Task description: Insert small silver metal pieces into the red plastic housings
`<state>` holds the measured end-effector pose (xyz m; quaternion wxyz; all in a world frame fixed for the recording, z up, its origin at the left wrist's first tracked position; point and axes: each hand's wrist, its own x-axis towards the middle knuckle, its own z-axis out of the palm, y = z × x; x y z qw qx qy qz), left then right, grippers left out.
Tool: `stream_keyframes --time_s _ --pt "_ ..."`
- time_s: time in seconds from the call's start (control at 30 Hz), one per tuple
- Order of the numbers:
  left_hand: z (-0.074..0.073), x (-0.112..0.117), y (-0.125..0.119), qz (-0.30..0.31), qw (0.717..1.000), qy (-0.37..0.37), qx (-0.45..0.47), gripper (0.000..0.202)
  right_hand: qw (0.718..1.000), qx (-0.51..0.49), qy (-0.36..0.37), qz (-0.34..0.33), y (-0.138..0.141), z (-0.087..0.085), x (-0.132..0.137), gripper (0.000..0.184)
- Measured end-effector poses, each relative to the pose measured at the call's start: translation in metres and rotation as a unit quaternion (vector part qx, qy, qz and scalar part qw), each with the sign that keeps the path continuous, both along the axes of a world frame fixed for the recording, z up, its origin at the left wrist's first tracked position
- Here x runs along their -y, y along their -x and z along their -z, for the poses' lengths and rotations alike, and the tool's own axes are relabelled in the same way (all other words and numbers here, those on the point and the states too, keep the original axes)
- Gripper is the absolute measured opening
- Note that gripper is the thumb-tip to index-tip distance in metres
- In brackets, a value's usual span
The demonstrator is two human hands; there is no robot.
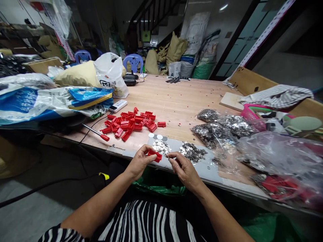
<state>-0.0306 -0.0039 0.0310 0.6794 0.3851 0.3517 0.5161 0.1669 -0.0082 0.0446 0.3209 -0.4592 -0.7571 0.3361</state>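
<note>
My left hand (142, 161) is closed on a red plastic part (155, 156), held between thumb and fingers over the table's front edge. Just to its right, my right hand (182, 167) pinches a small, thin piece (167, 156), too small to name. Behind the hands, on a grey sheet (207, 169), lie a pile of bright flat metal pieces (161, 146) and a larger pile of darker metal pieces (192, 152). Farther back on the left is a heap of similar red plastic parts (130, 122).
Clear bags of metal pieces (212, 132) crowd the right side, beside a pink basket (252, 116). A red-handled tool (104, 137) and a white device (118, 106) lie left. Blue-white sacks (50, 104) cover the far left. A green bag (161, 188) hangs below the table edge.
</note>
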Motion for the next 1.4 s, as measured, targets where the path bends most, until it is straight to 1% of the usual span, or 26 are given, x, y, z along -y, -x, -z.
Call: stream_keyframes --time_s 0.03,0.1,0.17,0.23,0.33,0.47,0.6,0.73,0.8,0.87,0.93,0.97,1.03,1.07,1.1,1.13,1.2,1.23,1.27,1.3,1.33,1.4 --pt "-0.003 0.002 -0.001 0.014 0.998 0.035 0.049 0.018 0.999 -0.013 0.028 -0.013 -0.001 -0.002 0.002 0.02" --pt "-0.008 0.006 -0.003 0.044 0.987 0.091 0.125 0.019 0.996 -0.036 0.068 -0.042 0.0 -0.005 0.006 0.026" --pt "-0.009 0.01 -0.006 0.061 0.974 0.132 0.176 0.018 0.994 -0.047 0.073 -0.063 0.001 -0.01 0.01 0.035" --pt "-0.009 0.013 -0.008 0.065 0.961 0.168 0.208 0.011 0.994 -0.044 0.068 -0.076 0.002 -0.014 0.013 0.041" --pt "-0.01 0.017 -0.011 0.072 0.948 0.208 0.228 0.016 0.992 -0.022 0.078 -0.092 0.003 -0.02 0.015 0.043" --pt "-0.012 0.019 -0.012 0.071 0.946 0.223 0.226 0.018 0.993 -0.014 0.077 -0.085 0.004 -0.023 0.015 0.04" --pt "-0.013 0.02 -0.013 0.053 0.951 0.215 0.214 0.012 0.994 -0.031 0.076 -0.065 0.007 -0.021 0.016 0.036" --pt "-0.009 0.025 -0.017 0.053 0.95 0.212 0.221 0.009 0.996 -0.035 0.066 -0.054 0.007 -0.015 0.019 0.032" --pt "-0.005 0.029 -0.019 0.066 0.95 0.212 0.22 0.011 0.995 -0.049 0.068 -0.052 0.005 -0.012 0.021 0.034" --pt "0.0 0.032 -0.019 0.079 0.952 0.205 0.211 0.015 0.993 -0.058 0.086 -0.048 0.002 -0.008 0.022 0.038" --pt "0.007 0.034 -0.018 0.088 0.964 0.182 0.17 0.019 0.993 -0.05 0.105 -0.03 -0.004 -0.004 0.02 0.04" --pt "0.011 0.034 -0.017 0.089 0.975 0.161 0.128 0.021 0.994 -0.033 0.104 -0.01 -0.009 -0.002 0.017 0.04" --pt "0.021 0.034 -0.015 0.082 0.992 0.097 -0.001 0.024 0.995 0.039 0.069 0.056 -0.019 0.002 0.011 0.037" --pt "0.027 0.034 -0.014 0.076 0.992 0.059 -0.082 0.024 0.99 0.091 0.041 0.096 -0.023 0.004 0.007 0.033" --pt "0.033 0.034 -0.014 0.069 0.984 0.02 -0.165 0.023 0.98 0.148 0.012 0.134 -0.028 0.006 0.002 0.029" --pt "0.039 0.035 -0.014 0.065 0.967 -0.016 -0.245 0.021 0.966 0.202 -0.015 0.163 -0.031 0.008 -0.002 0.025" --pt "0.049 0.036 -0.014 0.06 0.92 -0.073 -0.379 0.017 0.938 0.284 -0.055 0.189 -0.033 0.01 -0.012 0.019" --pt "0.052 0.037 -0.014 0.062 0.897 -0.094 -0.427 0.013 0.928 0.313 -0.068 0.19 -0.033 0.011 -0.016 0.018" --pt "0.054 0.039 -0.014 0.069 0.878 -0.111 -0.461 0.01 0.92 0.337 -0.076 0.186 -0.031 0.012 -0.02 0.017" --pt "0.055 0.04 -0.014 0.082 0.862 -0.126 -0.484 0.012 0.913 0.356 -0.08 0.181 -0.029 0.012 -0.024 0.016" --pt "0.055 0.041 -0.013 0.099 0.85 -0.136 -0.5 0.02 0.908 0.372 -0.081 0.177 -0.026 0.012 -0.027 0.016" --pt "0.053 0.043 -0.011 0.129 0.834 -0.144 -0.516 0.036 0.898 0.397 -0.078 0.173 -0.021 0.013 -0.032 0.016"
